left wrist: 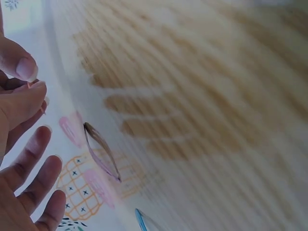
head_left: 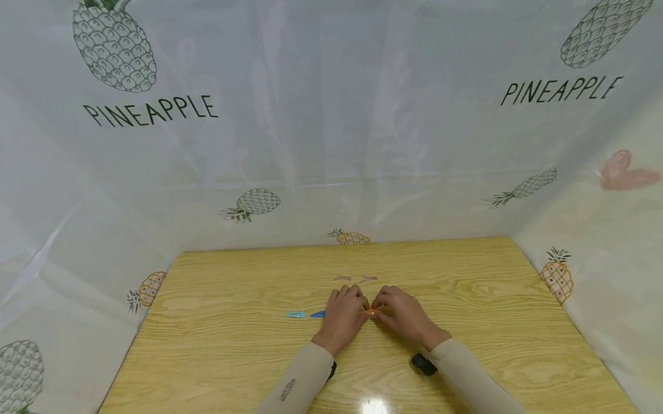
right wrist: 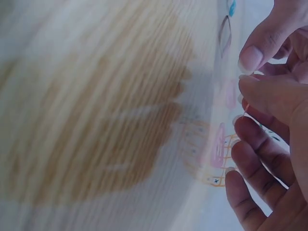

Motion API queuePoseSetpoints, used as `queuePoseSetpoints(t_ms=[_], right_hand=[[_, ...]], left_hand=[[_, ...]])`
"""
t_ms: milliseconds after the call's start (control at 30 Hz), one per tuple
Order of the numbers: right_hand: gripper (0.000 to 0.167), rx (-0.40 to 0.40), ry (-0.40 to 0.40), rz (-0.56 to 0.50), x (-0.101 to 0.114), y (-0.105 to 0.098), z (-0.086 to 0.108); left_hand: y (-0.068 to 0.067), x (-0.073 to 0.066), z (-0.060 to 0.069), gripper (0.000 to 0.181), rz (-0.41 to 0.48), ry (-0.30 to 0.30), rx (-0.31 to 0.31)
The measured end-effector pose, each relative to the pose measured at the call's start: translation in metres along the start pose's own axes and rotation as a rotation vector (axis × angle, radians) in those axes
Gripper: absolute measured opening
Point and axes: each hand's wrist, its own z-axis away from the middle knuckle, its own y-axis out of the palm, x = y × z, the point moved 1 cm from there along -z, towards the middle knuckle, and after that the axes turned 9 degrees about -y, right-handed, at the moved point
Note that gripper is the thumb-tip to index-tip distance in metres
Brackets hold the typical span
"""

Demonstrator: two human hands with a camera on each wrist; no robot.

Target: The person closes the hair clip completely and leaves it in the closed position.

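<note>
My left hand [head_left: 344, 316] and right hand [head_left: 405, 314] meet over the middle of the table. Between them is a small orange snap hair clip [head_left: 372, 313], pinched from both sides by thumbs and fingertips that hide most of it. Only a thin orange edge of it shows in the wrist views. Left of my left hand lie a blue hair clip [head_left: 317, 314] and a light blue hair clip [head_left: 295, 315]. A dark, purplish hair clip [left wrist: 102, 151] lies near my left hand in the left wrist view.
Two pink hair clips, a left one [head_left: 342, 278] and a right one [head_left: 369, 279], lie beyond my hands. The wooden table [head_left: 233, 381] is glossy and ends at a pineapple-print sheet [head_left: 329, 140] at the back and sides. Black wrist devices [head_left: 423, 364] sit under the sleeves.
</note>
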Motion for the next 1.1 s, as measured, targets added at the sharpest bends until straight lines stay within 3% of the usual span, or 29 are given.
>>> queuePoseSetpoints(t_ms=[400, 633, 1100], right_hand=[[0.008, 0.046, 0.061, -0.017, -0.006, 0.008, -0.006], [0.008, 0.065, 0.102, -0.019, -0.006, 0.009, -0.007], [0.008, 0.076, 0.121, -0.054, -0.008, 0.009, -0.005]], left_hand=[[0.009, -0.003, -0.007, 0.011, -0.08, -0.019, -0.006], [0.01, -0.006, -0.009, 0.01, -0.112, -0.029, 0.024], [0.008, -0.006, -0.011, 0.01, -0.107, -0.058, 0.061]])
